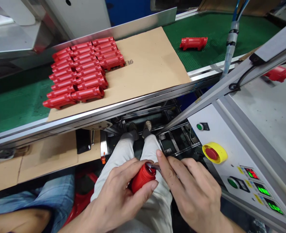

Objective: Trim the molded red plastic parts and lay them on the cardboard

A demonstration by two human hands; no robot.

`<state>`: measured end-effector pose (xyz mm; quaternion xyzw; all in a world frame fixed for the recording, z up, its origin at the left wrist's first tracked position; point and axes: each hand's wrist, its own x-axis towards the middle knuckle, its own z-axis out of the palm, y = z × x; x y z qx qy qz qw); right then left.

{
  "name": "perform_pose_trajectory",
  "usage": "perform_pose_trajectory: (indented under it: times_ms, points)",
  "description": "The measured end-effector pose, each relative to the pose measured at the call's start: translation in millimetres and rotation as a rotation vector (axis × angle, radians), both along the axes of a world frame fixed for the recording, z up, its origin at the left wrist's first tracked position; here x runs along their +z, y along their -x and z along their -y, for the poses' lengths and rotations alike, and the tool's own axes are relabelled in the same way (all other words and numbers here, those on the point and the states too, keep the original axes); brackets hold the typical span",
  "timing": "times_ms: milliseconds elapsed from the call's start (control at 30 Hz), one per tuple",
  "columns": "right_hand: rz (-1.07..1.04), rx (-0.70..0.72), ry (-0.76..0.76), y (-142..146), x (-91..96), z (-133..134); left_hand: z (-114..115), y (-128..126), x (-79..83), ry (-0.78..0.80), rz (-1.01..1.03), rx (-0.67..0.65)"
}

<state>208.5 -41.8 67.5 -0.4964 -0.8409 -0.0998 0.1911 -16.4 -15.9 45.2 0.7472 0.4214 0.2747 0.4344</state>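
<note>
My left hand (123, 191) is wrapped around a red plastic tubular housing (142, 180), held above my lap with its round open end facing up. In my right hand (191, 187), a slim metal tool, perhaps a trimming blade (153, 166), is pinched so that its tip lies at the rim of that opening. The index finger stretches out over the tool, and most of its handle is hidden by my fingers.
Rows of similar red housings (88, 77) lie on a cardboard sheet (152, 64) over the green conveyor belt (244, 35). One single housing (193, 43) rests farther right. A control panel with a red emergency stop button (211, 153) stands at right. Another person's arm (19, 221) shows lower left.
</note>
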Motion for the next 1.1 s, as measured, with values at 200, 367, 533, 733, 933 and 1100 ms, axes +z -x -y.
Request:
perform_pose_trajectory:
  times_ms: [200,367,533,733,933,1100]
  points:
    - [-0.152,0.049,0.138,-3.1,-13.4,-3.4,-1.6,3.8,-2.4,0.042,-0.004,-0.020]
    - [-0.332,0.061,0.182,-1.2,-19.5,-7.7,-2.2,6.1,-3.7,0.069,-0.024,-0.052]
    - [-0.419,0.061,0.223,-0.9,-22.8,-11.9,-1.9,6.7,-7.6,0.052,-0.034,-0.055]
    - [-0.578,0.062,0.319,-3.3,-33.5,-13.9,-3.5,6.9,-8.2,0.037,-0.039,-0.055]
    - [-0.851,-0.041,0.542,-15.5,-30.5,-14.1,-1.4,11.8,-6.5,0.115,-0.049,-0.062]
    - [-1.512,-0.059,1.214,-27.0,-52.1,-23.2,4.1,14.0,-16.5,0.203,0.042,-0.048]
